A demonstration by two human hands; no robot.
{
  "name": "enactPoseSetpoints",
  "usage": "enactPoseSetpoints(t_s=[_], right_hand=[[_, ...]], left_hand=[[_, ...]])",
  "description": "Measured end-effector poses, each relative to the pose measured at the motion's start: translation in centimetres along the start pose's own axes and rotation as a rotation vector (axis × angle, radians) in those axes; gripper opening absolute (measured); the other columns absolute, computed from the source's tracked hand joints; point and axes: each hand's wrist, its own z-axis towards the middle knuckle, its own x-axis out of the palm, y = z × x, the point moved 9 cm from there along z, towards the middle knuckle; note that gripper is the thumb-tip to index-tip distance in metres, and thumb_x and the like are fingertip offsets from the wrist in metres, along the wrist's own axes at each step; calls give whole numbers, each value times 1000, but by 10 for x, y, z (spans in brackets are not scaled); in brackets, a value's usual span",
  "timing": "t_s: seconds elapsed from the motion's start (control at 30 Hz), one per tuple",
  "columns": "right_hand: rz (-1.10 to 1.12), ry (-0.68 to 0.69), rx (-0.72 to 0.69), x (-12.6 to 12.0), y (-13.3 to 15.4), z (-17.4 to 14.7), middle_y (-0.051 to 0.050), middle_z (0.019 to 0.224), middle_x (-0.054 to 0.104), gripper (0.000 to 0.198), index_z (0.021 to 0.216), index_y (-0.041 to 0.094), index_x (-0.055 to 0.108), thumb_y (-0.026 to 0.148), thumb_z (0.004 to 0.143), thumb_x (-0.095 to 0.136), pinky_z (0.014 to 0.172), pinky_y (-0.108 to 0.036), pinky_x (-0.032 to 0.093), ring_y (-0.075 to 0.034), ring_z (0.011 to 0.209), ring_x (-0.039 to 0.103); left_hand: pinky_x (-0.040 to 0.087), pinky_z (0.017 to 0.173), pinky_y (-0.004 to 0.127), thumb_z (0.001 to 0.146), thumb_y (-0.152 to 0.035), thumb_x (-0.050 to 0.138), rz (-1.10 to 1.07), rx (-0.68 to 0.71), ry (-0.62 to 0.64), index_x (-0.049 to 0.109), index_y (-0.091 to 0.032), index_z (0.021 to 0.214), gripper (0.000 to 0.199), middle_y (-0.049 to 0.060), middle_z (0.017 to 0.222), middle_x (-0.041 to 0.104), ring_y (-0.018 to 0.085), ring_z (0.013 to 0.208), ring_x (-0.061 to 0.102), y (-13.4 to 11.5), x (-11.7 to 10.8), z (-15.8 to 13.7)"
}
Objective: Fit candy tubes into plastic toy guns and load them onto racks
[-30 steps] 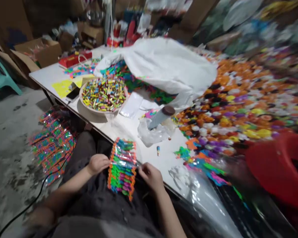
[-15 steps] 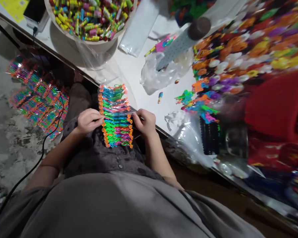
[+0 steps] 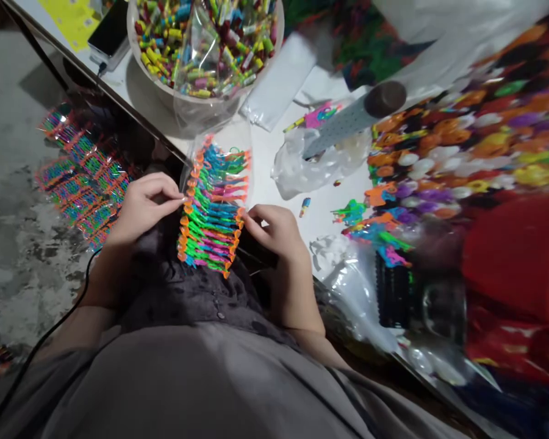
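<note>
A bundle of small plastic pieces (image 3: pixel 213 228), green, blue and pink with orange ends, lies in rows above my lap. Clear film of a plastic bag (image 3: pixel 231 143) covers its upper part; the lower rows look bare. My left hand (image 3: pixel 141 204) pinches at the bundle's left edge with thumb and forefinger, apparently on the bag's edge. At the right edge, my right hand (image 3: pixel 274 228) is closed in a similar pinch, fingertips beside the orange ends. The thin film is hard to see at the fingertips.
A round tub (image 3: pixel 141 79) of colourful little tubes stands on the white table (image 3: pixel 260 164), clear film hanging over its rim. A grey dotted cylinder (image 3: pixel 343 125) leans on crumpled plastic. Loose coloured pieces (image 3: pixel 457 140) cover the right. Packed bundles (image 3: pixel 86 177) lie low on the left.
The bundle has tilted, its far end rising toward the tub and its near end swinging left. My left hand has shifted left and up, and the view has turned slightly.
</note>
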Motion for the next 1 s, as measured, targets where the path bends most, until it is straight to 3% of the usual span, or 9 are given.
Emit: enactPoseSetpoints(t_s=[0.13,0.3,0.4,0.5,0.63,0.73,0.9,1.0], right_hand=[[28,200,-37,23,4,-1,-2,61,55,33,68,17,54,37,90,41,56,-21,31,-10,56,47],[25,372,-35,49,2,-15,-2,62,54,33,66,16,53,35,90,41,58,-21,29,-10,59,47],[84,500,-11,67,0,-27,0,61,51,31,63,16,48,31,88,41,56,-20,28,-8,58,46],[96,555,11,75,-3,-29,0,62,50,29,63,16,46,31,88,41,56,-20,27,-8,58,45],[96,490,-45,65,6,-15,0,59,46,36,61,16,43,37,90,37,57,-21,29,-9,58,43],[126,507,-56,64,10,-6,0,58,44,37,60,16,42,38,89,36,56,-21,28,-9,56,41],[231,473,-103,56,22,10,1,54,38,39,57,16,39,39,89,37,53,-21,27,-8,53,36],[326,516,-184,48,45,11,2,53,36,39,55,16,36,36,89,38,52,-20,28,-7,52,35]], left_hand=[[46,64,23,75,-31,68,33,-45,153,61,-14,65,21,1,71,62,10,67,58,6,-2,-10],[46,68,21,80,-25,60,18,53,575,65,-16,68,16,2,73,64,10,71,60,10,26,-47],[44,64,20,82,-20,56,118,62,659,65,-15,68,17,2,71,62,10,68,58,22,37,-74],[42,61,21,81,-18,57,182,89,647,63,-16,66,16,0,66,61,10,63,56,26,41,-86],[42,73,24,80,-22,59,167,43,438,59,-16,65,16,0,70,64,10,69,57,20,22,-74],[42,69,23,77,-21,61,140,-27,309,56,-16,62,17,0,67,62,10,67,55,19,8,-64],[45,64,22,75,-24,64,-55,-69,178,54,-15,60,20,2,68,60,9,65,56,18,-9,-58],[46,62,21,74,-23,66,-140,-55,171,56,-15,61,19,2,68,60,9,64,57,13,-21,-59]])
